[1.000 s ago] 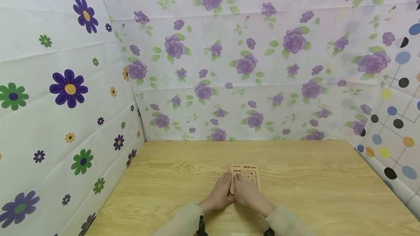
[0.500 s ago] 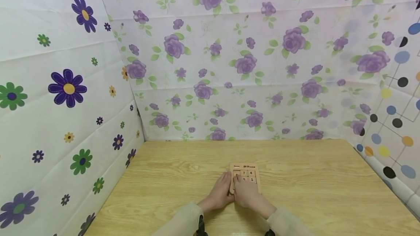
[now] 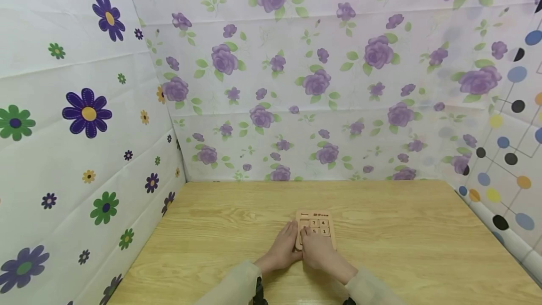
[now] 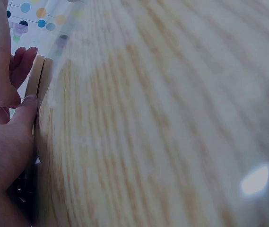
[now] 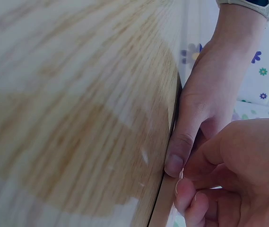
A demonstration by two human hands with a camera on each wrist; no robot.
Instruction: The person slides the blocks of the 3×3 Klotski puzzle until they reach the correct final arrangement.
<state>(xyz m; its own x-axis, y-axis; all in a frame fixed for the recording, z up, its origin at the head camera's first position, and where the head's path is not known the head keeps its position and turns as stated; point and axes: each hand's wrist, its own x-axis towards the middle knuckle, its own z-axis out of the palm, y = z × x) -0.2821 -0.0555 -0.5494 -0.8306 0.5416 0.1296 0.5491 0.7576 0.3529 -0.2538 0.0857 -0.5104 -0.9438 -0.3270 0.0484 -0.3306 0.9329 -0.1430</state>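
A wooden sliding number puzzle (image 3: 316, 213) lies on the table in the head view. Tiles 7, 4, 5 and 1 show; the upper left tile is partly covered, and the lower ones are hidden by my right hand. My left hand (image 3: 282, 248) lies along the puzzle's left side, fingers straight, its thumb (image 5: 174, 163) against the near edge in the right wrist view. My right hand (image 3: 318, 251) is over the lower part, a fingertip touching the left column of tiles. Its other fingers (image 5: 198, 203) are loosely bent, holding nothing.
The wood-grain table (image 3: 237, 211) extends around the puzzle. Floral cloth (image 3: 271, 84) stands behind it, with a daisy-print cloth (image 3: 46, 164) on the left and a dotted cloth (image 3: 508, 168) on the right.
The right hand has drawn back very slightly, so the 5 tile, partly covered before, now shows. The left hand stays at the puzzle's left side.
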